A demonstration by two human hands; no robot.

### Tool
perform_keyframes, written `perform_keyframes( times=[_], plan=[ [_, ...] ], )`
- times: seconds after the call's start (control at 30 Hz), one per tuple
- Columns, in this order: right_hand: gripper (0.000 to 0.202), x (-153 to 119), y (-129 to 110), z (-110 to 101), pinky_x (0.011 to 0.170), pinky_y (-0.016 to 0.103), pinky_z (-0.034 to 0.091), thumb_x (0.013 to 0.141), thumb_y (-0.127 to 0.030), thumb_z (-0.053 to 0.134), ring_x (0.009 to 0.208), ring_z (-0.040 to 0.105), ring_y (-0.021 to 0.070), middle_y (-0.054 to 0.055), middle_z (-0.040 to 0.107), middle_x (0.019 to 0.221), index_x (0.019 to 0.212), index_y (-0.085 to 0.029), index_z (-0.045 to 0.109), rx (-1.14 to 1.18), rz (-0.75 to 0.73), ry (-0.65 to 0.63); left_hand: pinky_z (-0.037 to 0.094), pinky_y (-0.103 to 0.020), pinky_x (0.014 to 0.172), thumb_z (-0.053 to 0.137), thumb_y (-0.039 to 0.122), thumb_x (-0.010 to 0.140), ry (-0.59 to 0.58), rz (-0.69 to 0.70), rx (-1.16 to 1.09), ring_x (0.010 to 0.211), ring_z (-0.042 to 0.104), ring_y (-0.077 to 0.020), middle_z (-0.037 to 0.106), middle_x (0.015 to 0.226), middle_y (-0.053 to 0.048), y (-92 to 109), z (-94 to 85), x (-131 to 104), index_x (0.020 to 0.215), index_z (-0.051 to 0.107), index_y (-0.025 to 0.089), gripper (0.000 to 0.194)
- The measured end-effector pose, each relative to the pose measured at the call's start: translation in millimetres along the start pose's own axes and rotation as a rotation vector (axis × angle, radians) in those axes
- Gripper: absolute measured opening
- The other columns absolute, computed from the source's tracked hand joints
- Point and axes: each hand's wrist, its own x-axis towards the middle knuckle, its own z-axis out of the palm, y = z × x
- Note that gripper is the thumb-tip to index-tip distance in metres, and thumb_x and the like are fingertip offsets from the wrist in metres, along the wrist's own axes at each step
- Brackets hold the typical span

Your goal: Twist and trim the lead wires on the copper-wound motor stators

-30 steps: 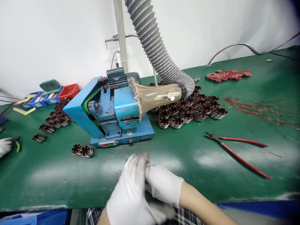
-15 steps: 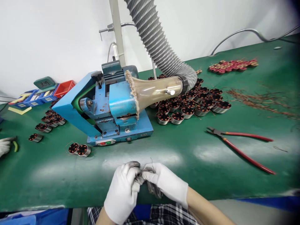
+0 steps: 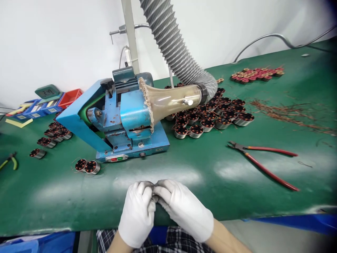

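My left hand and my right hand, both in white gloves with grey-stained fingertips, meet at the front edge of the green table. Their fingertips pinch a small dark part between them. The fingers hide most of it and I cannot tell what it is. Nearest on the table lie two small copper-wound motor stators, to the left of my hands and apart from them.
A blue machine with a clear funnel on a grey ribbed hose stands ahead. Stator piles lie right and left of it. Red-handled pliers, copper wire scraps and red rings lie at right. Green-handled pliers lie far left.
My hands have closed together fingertip to fingertip, covering the part and its thin wires. Another person's gloved hand at the far left edge has gone, leaving the green-handled pliers on the table.
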Motion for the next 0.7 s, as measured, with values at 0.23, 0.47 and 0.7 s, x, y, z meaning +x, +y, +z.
perform_keyframes(
  times=[0.23, 0.47, 0.7],
  plan=[
    [0.021, 8.4, 8.4, 9.7, 0.061, 0.028, 0.049, 0.086, -0.015, 0.048, 0.066, 0.061, 0.0177, 0.006, 0.061, 0.079, 0.103, -0.018, 0.061, -0.009, 0.157, -0.132, 0.041, -0.045, 0.099, 0.067, 0.021, 0.058, -0.047, 0.01, -0.199, 0.122, 0.042, -0.0285, 0.041, 0.129, -0.019, -24.0, -16.5, 4.2, 0.119, 0.037, 0.015, 0.068],
    [0.032, 5.7, -1.0, 7.0, 0.061, 0.028, 0.048, 0.081, -0.004, 0.047, 0.066, 0.057, 0.0175, 0.006, 0.054, 0.077, 0.103, -0.02, 0.064, 0.054, 0.216, -0.016, 0.048, -0.047, 0.088, 0.076, 0.023, 0.05, 0.018, -0.151, -0.3, 0.102, 0.058, -0.0282, 0.06, 0.11, -0.012, -27.5, -12.1, 6.1, 0.1, 0.057, 0.019, 0.053],
    [0.014, 15.6, -17.0, -24.1, 0.067, 0.028, 0.043, 0.078, -0.013, 0.052, 0.071, 0.054, 0.0164, 0.002, 0.053, 0.071, 0.071, -0.017, 0.063, 0.564, 0.383, 0.067, 0.056, -0.031, 0.071, 0.062, 0.017, 0.067, 0.231, -0.138, -0.575, 0.088, 0.063, -0.0204, 0.062, 0.093, -0.005, 1.2, -32.8, -5.7, 0.079, 0.06, 0.022, 0.014]
  ],
)
